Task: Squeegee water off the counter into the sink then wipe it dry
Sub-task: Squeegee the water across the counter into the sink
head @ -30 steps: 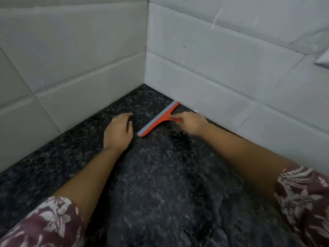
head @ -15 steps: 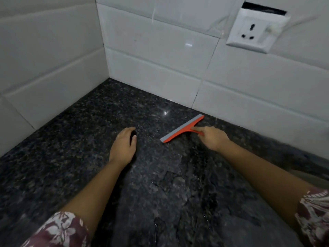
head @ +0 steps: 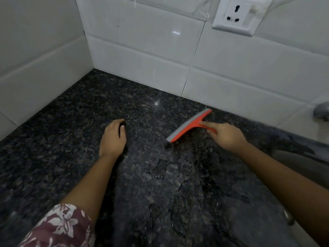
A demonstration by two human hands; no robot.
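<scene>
The squeegee (head: 189,126) is orange with a grey blade strip. It sits on the dark speckled counter (head: 74,132), toward the right of the back area. The blade runs diagonally. Its far end lies just beside the base of the white wall tiles (head: 142,56), and its near end points toward the middle of the counter.

The right hand (head: 227,135) grips the squeegee handle from the right side. The index finger lies extended along the handle toward the blade, and the remaining fingers are curled around the handle. The handle's rear end is hidden by the hand.

The left hand (head: 112,138) rests palm down on the counter, to the left of the squeegee and well apart from it. Its fingers are loosely curled and it holds nothing. Bare counter separates the left hand from the near end of the blade.

A film of water (head: 161,172) with irregular edges lies on the counter in front of the squeegee, between the two forearms.

The sink (head: 302,158) shows partly at the right edge, behind the right forearm, with a tap (head: 321,111) above it. A wall socket (head: 238,15) is mounted on the tiles above the squeegee. A floral sleeve (head: 58,227) covers the left upper arm.
</scene>
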